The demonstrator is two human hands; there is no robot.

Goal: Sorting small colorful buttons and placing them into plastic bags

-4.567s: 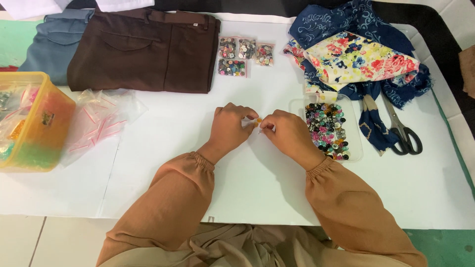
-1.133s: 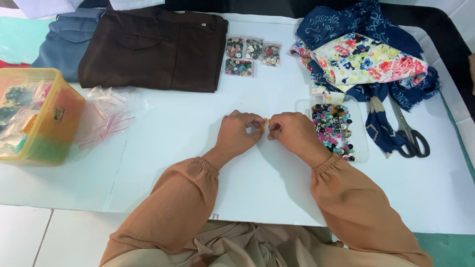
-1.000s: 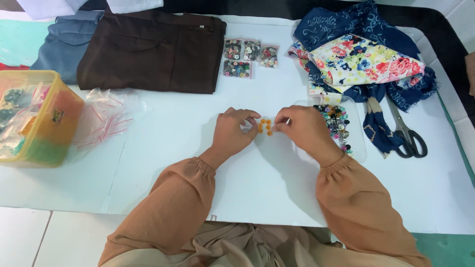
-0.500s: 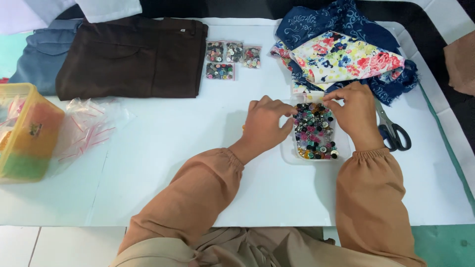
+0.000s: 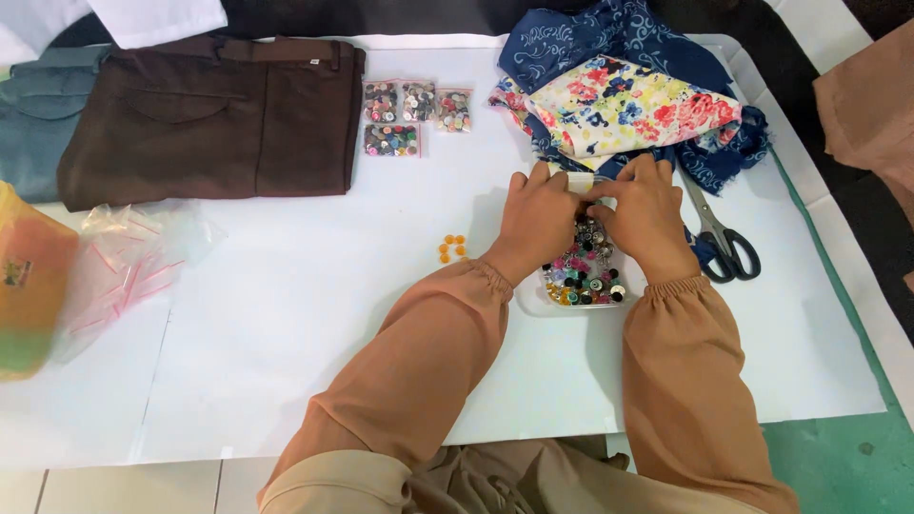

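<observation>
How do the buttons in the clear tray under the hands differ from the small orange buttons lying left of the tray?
The buttons in the clear tray are many, of mixed colours, heaped inside a container; the orange buttons are few, of one colour, lying loose on the white table. The left hand and the right hand are over the tray's buttons; the orange buttons lie apart from both hands. Both groups are small and round.

My hands [image 5: 590, 214] cover the upper half of the button tray [image 5: 583, 286]. The yellow container [image 5: 29, 286] is blurred and cut off left.
</observation>
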